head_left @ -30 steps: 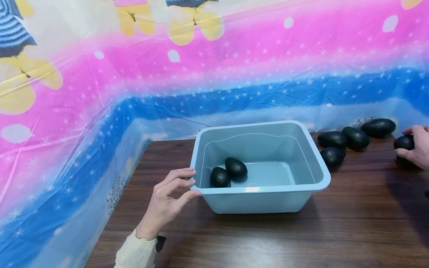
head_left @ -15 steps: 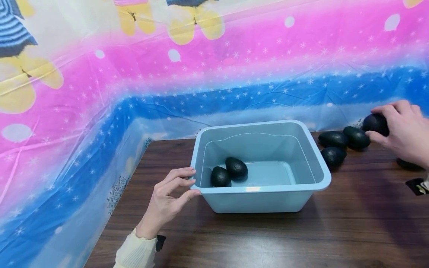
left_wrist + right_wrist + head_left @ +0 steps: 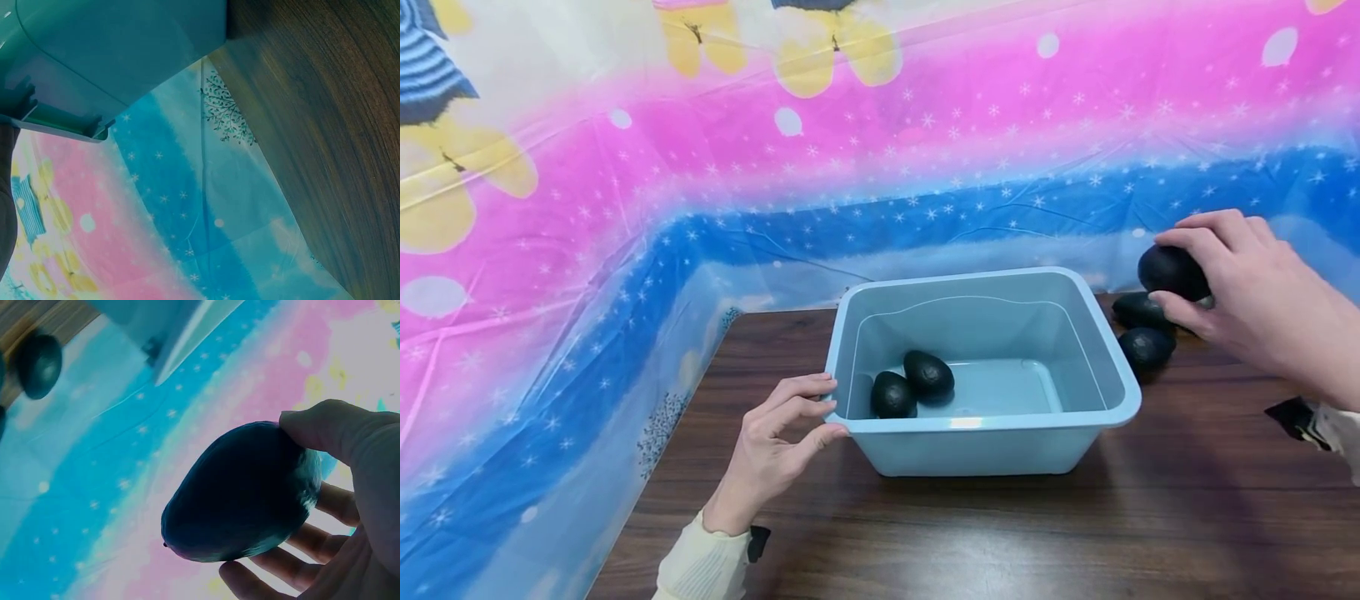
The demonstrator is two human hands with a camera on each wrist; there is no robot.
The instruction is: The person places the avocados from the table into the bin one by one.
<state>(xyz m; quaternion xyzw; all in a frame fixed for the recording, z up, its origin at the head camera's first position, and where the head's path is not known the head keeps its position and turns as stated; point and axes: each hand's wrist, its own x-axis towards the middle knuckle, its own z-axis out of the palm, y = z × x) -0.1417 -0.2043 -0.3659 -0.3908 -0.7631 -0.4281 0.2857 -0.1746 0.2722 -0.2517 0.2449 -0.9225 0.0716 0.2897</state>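
A dark avocado (image 3: 1172, 272) is held up in my right hand (image 3: 1243, 287), right of the light blue plastic bin (image 3: 966, 423). In the right wrist view the thumb and fingers grip this avocado (image 3: 240, 494) around its wide end. My left hand (image 3: 778, 446) holds the bin's near left rim corner, thumb at the front and fingers along the side. Two avocados, one nearer (image 3: 892, 396) and one behind it (image 3: 929, 377), lie inside at the bin's left. The left wrist view shows the bin's outer wall (image 3: 144, 50) and a dark sliver of hand.
Beside the bin's right wall, an avocado (image 3: 1146, 350) lies on the brown wooden table (image 3: 925, 542), with another avocado (image 3: 1138, 310) just behind. The right hand may hide more. A patterned pink and blue sheet (image 3: 865, 158) rises behind and to the left.
My right hand has lifted an avocado from the far right and carried it left toward the bin, now over the loose avocados. The left hand and bin stay in place.
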